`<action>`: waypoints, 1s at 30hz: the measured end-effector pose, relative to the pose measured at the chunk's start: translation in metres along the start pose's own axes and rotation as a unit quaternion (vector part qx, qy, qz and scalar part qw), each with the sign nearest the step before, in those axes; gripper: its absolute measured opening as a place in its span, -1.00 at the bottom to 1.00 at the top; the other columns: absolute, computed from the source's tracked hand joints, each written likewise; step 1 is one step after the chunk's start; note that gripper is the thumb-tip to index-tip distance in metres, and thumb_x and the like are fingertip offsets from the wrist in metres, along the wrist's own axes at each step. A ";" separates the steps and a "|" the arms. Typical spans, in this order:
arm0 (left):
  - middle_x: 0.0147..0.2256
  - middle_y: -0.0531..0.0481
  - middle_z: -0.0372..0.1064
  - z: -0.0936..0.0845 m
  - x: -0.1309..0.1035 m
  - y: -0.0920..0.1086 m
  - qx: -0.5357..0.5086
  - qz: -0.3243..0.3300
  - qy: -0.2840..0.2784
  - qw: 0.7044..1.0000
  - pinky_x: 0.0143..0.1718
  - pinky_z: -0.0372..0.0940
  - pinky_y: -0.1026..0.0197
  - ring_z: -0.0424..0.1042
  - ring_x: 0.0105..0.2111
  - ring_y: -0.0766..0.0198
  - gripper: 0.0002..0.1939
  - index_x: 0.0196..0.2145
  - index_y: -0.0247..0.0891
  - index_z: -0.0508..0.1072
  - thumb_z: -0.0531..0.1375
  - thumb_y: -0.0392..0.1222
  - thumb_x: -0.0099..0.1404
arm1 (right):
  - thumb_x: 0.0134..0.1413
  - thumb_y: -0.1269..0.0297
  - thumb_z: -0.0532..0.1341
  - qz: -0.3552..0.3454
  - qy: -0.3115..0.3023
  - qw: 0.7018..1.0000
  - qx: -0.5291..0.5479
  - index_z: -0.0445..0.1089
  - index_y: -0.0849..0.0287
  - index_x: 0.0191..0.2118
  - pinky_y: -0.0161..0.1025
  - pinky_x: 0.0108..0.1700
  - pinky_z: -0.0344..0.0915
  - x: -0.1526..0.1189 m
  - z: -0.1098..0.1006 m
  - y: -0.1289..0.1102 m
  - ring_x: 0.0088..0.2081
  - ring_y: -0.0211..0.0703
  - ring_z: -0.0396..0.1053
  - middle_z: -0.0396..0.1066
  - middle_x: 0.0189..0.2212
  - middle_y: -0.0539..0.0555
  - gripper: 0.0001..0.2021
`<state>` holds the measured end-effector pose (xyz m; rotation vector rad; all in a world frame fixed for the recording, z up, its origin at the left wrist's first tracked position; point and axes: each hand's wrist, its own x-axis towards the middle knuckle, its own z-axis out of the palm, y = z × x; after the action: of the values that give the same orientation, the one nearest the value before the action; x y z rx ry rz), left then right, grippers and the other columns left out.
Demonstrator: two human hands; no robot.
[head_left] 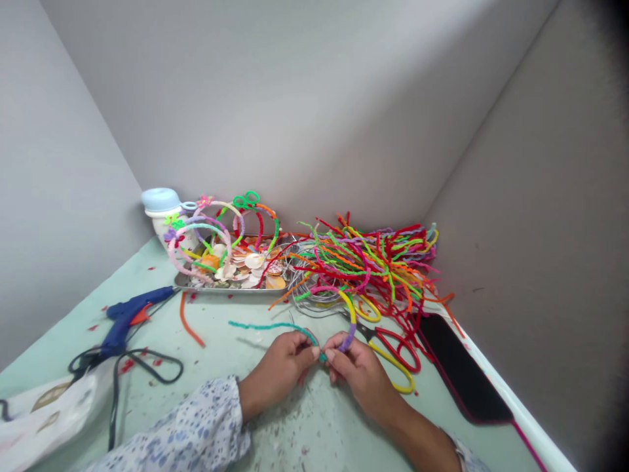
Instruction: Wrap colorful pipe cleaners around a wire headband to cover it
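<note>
My left hand pinches a teal pipe cleaner, whose loose end stretches out to the left. In my right hand is a curved band wrapped in pink, yellow and purple pipe cleaner. The fingertips of both hands nearly meet above the table, where the teal strand runs to the end of the band. The exact joint is partly hidden by my fingers. Just beyond my right hand lie scissors with red and yellow handles.
A metal tray of shells stands at the back, with several wrapped hoops leaning there. Right of it is a pile of pipe cleaners. A blue glue gun, a white cup and a phone lie around.
</note>
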<state>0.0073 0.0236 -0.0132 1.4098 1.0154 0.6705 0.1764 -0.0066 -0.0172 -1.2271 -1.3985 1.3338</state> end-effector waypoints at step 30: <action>-0.63 0.15 0.15 0.007 -0.006 -0.002 0.098 0.016 0.095 0.991 -0.56 0.02 0.31 0.14 -0.61 0.34 -0.82 -0.43 -0.29 0.31 0.10 -0.11 0.21 | 0.16 0.34 0.12 -0.113 0.028 0.984 -0.133 0.31 0.15 -0.29 -0.25 -0.23 0.25 -0.003 0.003 0.004 -0.32 -0.18 0.33 0.34 -0.39 0.02 -0.96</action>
<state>0.0104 0.0148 -0.0154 1.5572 1.2374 0.7548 0.1743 -0.0107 -0.0211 -1.2224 -1.6618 0.9728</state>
